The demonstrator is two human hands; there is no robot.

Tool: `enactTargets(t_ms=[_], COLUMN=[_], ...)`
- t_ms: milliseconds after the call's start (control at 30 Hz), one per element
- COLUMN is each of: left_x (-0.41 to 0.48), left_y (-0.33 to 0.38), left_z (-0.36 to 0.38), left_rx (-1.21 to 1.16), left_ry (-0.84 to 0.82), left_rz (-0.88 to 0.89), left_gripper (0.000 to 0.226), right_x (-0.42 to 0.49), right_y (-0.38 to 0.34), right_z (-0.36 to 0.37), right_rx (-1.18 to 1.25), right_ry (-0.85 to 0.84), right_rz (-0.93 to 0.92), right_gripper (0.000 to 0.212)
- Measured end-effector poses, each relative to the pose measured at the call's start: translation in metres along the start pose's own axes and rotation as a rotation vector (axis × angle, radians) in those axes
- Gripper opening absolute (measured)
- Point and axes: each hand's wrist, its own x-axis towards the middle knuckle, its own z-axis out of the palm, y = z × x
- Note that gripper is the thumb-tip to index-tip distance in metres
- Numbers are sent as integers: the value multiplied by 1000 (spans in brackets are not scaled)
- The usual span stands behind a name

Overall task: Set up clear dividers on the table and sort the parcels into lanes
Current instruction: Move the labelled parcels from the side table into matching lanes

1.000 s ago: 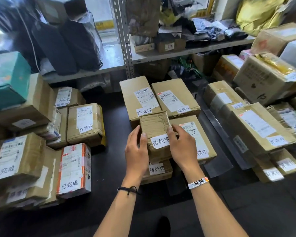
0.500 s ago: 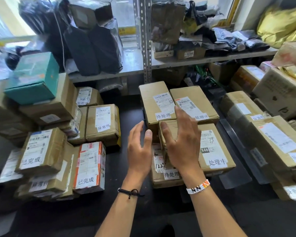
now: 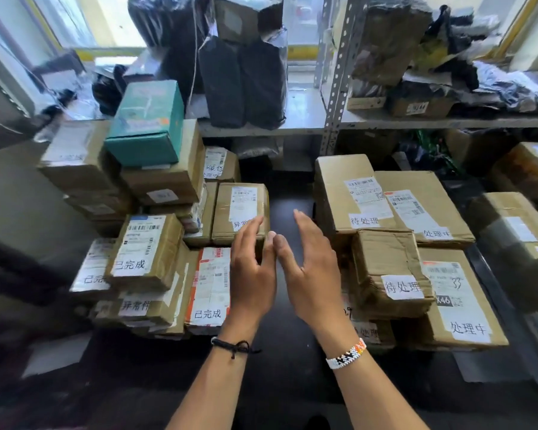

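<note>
Over the bare strip of table [image 3: 280, 352], left hand [image 3: 252, 274] and right hand [image 3: 311, 274] are both released, fingers straight, nothing held. Crumpled parcel [image 3: 389, 271] sits atop right stack, near right hand. Left pile [image 3: 146, 249] opposite; teal box [image 3: 146, 125] on top, further back.

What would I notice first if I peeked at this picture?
Two bare hands, the left hand and right hand, hang open side by side over the dark table in the middle. A teal cardboard box sits on top of the brown parcel pile at the left. At the right sits a crumpled brown cardboard parcel with a white label.
</note>
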Motion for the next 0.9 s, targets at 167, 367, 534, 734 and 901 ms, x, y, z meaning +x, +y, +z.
enactTargets(t_ms=[167,367,534,734,901], left_x=[16,31,52,74,75], left_y=[-15,-43,-65,-102,-125], left_z=[-49,-114,-166,-221,-229], left_rx=[40,163,387,438,336], left_ry=[93,198,325,226,64], left_rz=[-12,2,93,-239,-404], left_gripper=[52,51,46,60,57], right_x=[1,1,6,5,-4], right_y=[-27,-64,-85,-99,-101], right_z=[51,124,178,220,243], right_rx=[203,358,438,520,547], right_ry=[-133,-274,-353,-425,-456], right_rz=[34,77,148,317,381], right_gripper=[65,75,64,47,66])
